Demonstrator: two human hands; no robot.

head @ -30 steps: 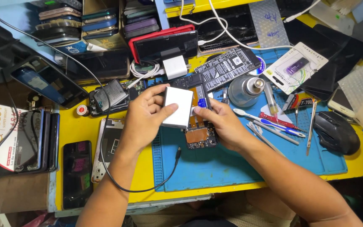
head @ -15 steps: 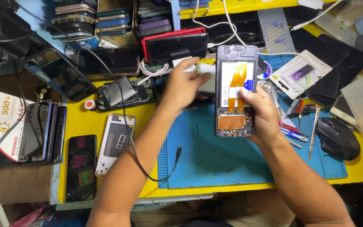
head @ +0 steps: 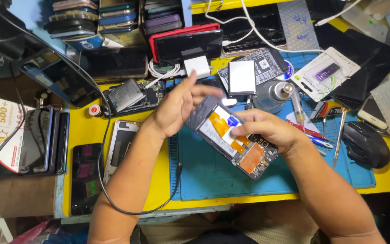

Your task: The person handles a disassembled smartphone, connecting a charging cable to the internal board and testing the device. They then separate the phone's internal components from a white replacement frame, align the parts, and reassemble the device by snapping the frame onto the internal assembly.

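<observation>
An opened phone (head: 233, 140) with its back off lies slanted above the blue work mat (head: 213, 178); orange flex strips and copper-coloured boards show inside it. My right hand (head: 269, 129) grips its right side, thumb pressing on the inner parts. At the phone's upper left end is my left hand (head: 177, 106), fingers stretched out over that end and holding nothing; whether it touches the phone I cannot tell. A flat silver battery (head: 242, 77) rests behind the phone at the back of the mat.
A metal-capped bottle (head: 271, 95), tweezers (head: 339, 131) and a black mouse (head: 365, 143) lie right. A white charger (head: 197, 65) and stacked phones (head: 113, 18) sit behind. Left are another opened phone (head: 129, 97), a white phone frame (head: 120, 144), a black phone (head: 85, 178) and a black cable (head: 113, 203).
My left hand carried the silver battery back, set it down behind the mat, and returned to the phone. My right hand lifted the opened phone upright, then lowered it to a slant.
</observation>
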